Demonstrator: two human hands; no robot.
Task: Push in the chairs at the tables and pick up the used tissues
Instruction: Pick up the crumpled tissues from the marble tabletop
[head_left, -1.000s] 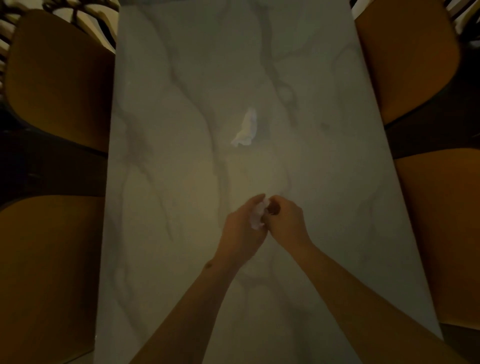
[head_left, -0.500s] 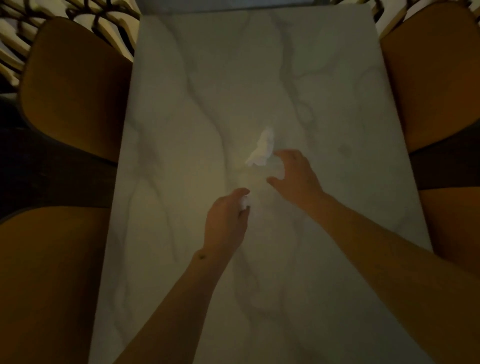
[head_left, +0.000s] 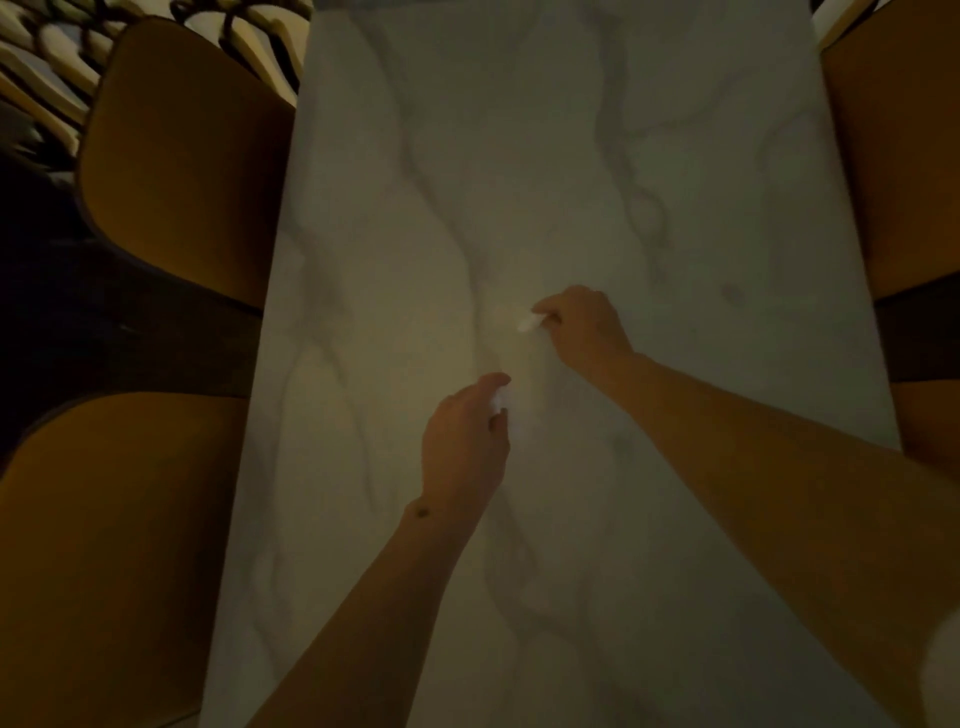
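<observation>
A long white marble table (head_left: 519, 156) runs away from me in dim light. My right hand (head_left: 584, 327) is over its middle, fingers curled round a white tissue (head_left: 529, 325) whose end sticks out to the left. My left hand (head_left: 465, 441) hovers nearer to me and grips a small crumpled tissue (head_left: 500, 401), mostly hidden in the fist. Orange chairs stand along both sides: two on the left (head_left: 182, 156) (head_left: 104, 545) and two on the right (head_left: 904, 156) (head_left: 935, 431).
A dark gap of floor (head_left: 104, 322) separates the two left chairs. A black and cream patterned surface (head_left: 47, 62) shows at the top left. The table's left edge (head_left: 249, 415) lies close to the chair seats.
My right hand left the left hand, reached forward and closed on the tissue that lay at the table's middle. The left hand kept its crumpled tissue.
</observation>
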